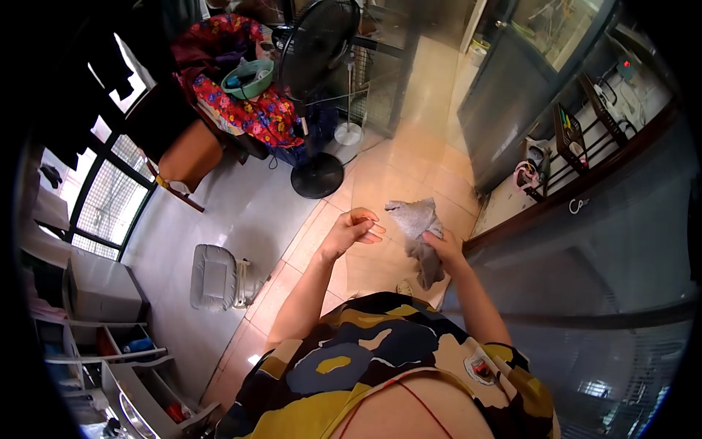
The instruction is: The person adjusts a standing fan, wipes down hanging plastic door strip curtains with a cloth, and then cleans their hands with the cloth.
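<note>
My right hand [443, 251] is closed around a crumpled grey cloth [412, 219], which hangs out on both sides of the fingers. To the left of the cloth, and apart from it, is my left hand [352, 233]. Its fingers are loosely curled with gaps between them, and nothing shows in them. Both hands are held out in front of my body above the tiled floor [314, 238].
A black standing fan [318, 175] stands ahead, beside a flowered cloth [256, 117] bearing a green basin [259, 84]. A grey padded seat [212, 276] is on the left. Glass panels and a dark-edged counter [570, 179] lie on the right. A door [504, 95] stands ajar ahead.
</note>
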The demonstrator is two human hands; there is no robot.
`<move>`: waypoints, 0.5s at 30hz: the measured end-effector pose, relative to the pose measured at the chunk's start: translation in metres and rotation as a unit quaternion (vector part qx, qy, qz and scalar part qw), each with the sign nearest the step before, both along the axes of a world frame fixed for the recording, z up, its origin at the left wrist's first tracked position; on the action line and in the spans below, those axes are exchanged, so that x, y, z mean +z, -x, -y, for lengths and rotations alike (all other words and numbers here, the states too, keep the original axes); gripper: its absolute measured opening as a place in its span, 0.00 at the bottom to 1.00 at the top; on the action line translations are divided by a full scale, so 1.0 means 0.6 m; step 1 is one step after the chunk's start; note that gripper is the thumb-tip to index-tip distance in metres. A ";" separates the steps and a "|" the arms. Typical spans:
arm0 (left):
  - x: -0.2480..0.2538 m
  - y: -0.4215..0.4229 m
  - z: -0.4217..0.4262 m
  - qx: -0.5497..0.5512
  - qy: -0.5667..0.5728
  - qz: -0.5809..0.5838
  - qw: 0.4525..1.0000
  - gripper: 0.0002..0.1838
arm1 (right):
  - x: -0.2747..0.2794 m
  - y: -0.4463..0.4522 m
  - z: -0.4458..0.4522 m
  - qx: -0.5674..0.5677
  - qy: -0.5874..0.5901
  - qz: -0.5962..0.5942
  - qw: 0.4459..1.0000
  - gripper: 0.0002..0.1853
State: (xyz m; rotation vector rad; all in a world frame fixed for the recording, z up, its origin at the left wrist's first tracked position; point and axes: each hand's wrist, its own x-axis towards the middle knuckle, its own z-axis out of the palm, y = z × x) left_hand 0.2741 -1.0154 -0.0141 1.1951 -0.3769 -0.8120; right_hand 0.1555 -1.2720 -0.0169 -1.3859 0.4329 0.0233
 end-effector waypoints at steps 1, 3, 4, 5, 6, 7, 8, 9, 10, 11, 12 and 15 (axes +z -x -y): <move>-0.004 0.002 0.009 0.010 0.004 -0.002 1.000 0.07 | -0.002 -0.005 0.006 -0.039 0.032 -0.002 0.999 0.16; -0.002 0.007 0.022 0.027 0.002 -0.005 1.000 0.06 | 0.029 -0.024 0.024 -0.144 0.031 0.049 0.988 0.17; 0.003 0.008 0.027 0.033 -0.004 -0.006 0.999 0.06 | 0.042 -0.036 0.040 -0.187 0.067 0.119 0.973 0.17; 0.005 0.010 0.032 0.038 -0.010 -0.007 0.999 0.06 | 0.060 -0.048 0.052 -0.230 0.103 0.188 0.949 0.18; 0.003 0.008 0.036 0.039 -0.016 0.000 0.999 0.06 | 0.095 -0.057 0.054 -0.193 0.157 0.223 0.943 0.18; -0.002 0.006 0.040 0.041 -0.022 0.006 0.999 0.06 | 0.144 -0.064 0.048 -0.154 0.210 0.258 0.930 0.18; -0.008 0.006 0.044 0.042 -0.028 0.012 0.999 0.06 | 0.187 -0.071 0.038 -0.114 0.262 0.290 0.913 0.18; -0.014 0.008 0.050 0.046 -0.019 0.012 0.999 0.06 | 0.221 -0.081 0.022 -0.051 0.350 0.342 0.871 0.20; -0.020 0.010 0.058 0.049 -0.009 0.011 0.999 0.06 | 0.242 -0.095 0.002 0.013 0.433 0.388 0.814 0.22; -0.023 0.013 0.064 0.052 0.001 0.012 0.999 0.07 | 0.246 -0.113 -0.016 0.068 0.523 0.408 0.745 0.26; -0.021 0.018 0.067 0.066 -0.046 0.033 0.996 0.08 | 0.268 -0.107 -0.053 0.130 0.604 0.378 0.690 0.28; -0.023 0.033 0.070 0.123 -0.206 0.209 0.948 0.15 | 0.242 -0.129 -0.116 0.274 0.639 0.415 0.587 0.24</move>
